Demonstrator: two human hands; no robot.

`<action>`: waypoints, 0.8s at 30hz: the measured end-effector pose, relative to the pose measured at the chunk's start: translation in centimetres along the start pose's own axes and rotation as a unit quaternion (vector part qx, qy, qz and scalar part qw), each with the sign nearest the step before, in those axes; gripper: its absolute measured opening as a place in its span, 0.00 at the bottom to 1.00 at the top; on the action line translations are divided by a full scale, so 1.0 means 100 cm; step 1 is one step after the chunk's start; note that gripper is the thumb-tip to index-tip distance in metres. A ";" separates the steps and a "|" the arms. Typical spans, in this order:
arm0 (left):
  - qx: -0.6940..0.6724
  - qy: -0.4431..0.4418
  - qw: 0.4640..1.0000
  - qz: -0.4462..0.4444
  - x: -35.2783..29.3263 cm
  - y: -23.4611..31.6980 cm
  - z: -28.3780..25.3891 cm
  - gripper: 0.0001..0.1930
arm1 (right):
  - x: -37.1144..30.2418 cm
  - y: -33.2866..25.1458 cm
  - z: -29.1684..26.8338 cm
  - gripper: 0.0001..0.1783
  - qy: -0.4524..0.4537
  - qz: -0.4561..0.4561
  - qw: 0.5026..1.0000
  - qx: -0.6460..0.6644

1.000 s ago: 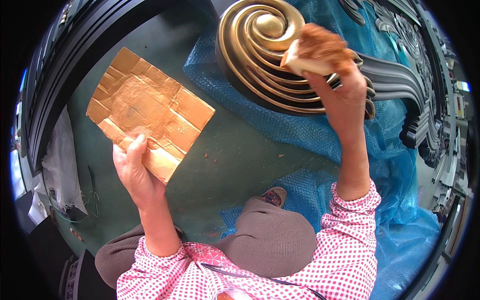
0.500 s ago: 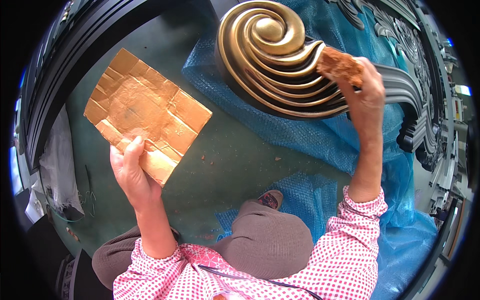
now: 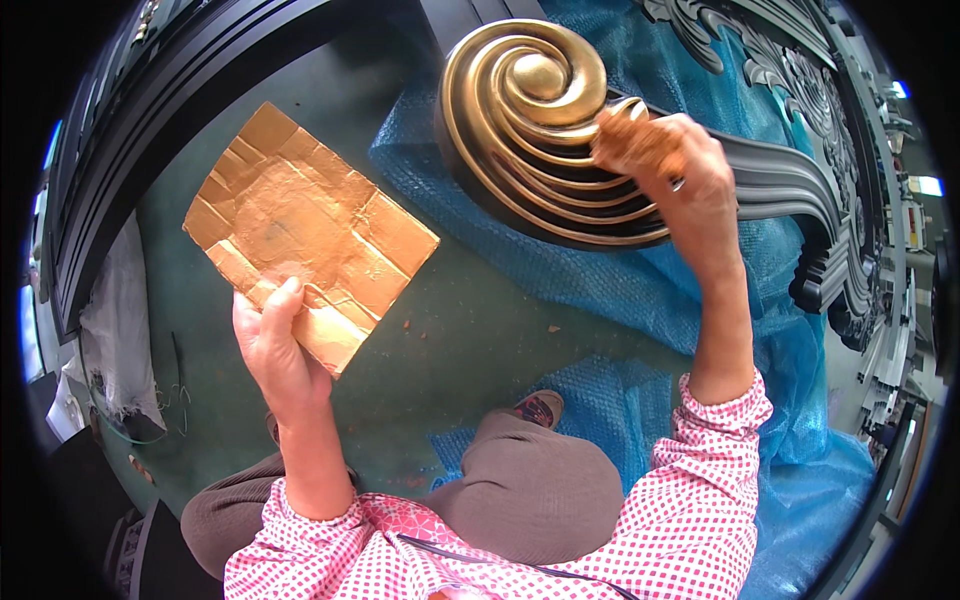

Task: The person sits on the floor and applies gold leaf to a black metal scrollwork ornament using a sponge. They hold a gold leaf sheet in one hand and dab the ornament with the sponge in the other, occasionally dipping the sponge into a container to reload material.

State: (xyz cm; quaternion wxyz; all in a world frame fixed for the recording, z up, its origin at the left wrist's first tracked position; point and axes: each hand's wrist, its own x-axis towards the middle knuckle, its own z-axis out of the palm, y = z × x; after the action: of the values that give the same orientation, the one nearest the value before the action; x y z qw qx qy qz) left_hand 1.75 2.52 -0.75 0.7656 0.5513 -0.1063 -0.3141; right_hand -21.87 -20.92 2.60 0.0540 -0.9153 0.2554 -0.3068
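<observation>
1. The left hand (image 3: 280, 350) grips the near corner of a creased gold card (image 3: 300, 205), thumb on top; it looks light and fairly stiff, likely to fold along its creases, so the edge suits the hold.
2. The right hand (image 3: 698, 195) pinches a blurred brown pad (image 3: 632, 142), probably soft, light and squeezable, best held by its back end.
3. The pad is over the gold-and-black scroll (image 3: 500, 125); contact is unclear. The scroll looks rigid and heavy, its finish perhaps easily marked.
4. Blue bubble wrap (image 3: 600, 285) lies beneath the scroll.
</observation>
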 end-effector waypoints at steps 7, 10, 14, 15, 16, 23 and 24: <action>-0.001 -0.001 1.000 -0.006 0.000 0.002 0.001 0.19 | 0.014 -0.014 0.012 0.12 -0.012 -0.041 0.999 -0.010; -0.008 0.004 1.000 0.000 -0.001 0.005 0.002 0.19 | 0.010 0.011 0.003 0.12 0.000 0.014 0.997 -0.069; -0.007 0.000 1.000 -0.008 0.001 0.001 -0.002 0.19 | 0.018 -0.018 0.014 0.13 0.051 -0.002 0.998 -0.020; -0.008 -0.005 1.000 -0.006 0.001 0.001 -0.002 0.18 | 0.021 -0.028 0.019 0.13 0.056 -0.019 0.998 0.010; -0.010 -0.009 1.000 -0.004 0.000 0.001 0.000 0.18 | 0.022 -0.031 0.021 0.13 0.018 -0.037 0.999 0.002; -0.006 -0.002 1.000 -0.010 0.001 0.002 -0.007 0.18 | 0.014 -0.013 0.010 0.10 0.060 0.049 0.996 0.039; -0.010 -0.001 1.000 -0.009 0.000 0.002 -0.003 0.18 | 0.019 -0.021 0.014 0.10 0.049 0.005 0.998 0.030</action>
State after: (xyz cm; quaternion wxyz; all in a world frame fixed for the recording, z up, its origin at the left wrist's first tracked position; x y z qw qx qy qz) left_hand 2.02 2.80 -0.71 0.7678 0.5445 -0.0992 -0.3228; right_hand -18.90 -20.14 3.03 0.0710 -0.8959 0.2533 -0.3581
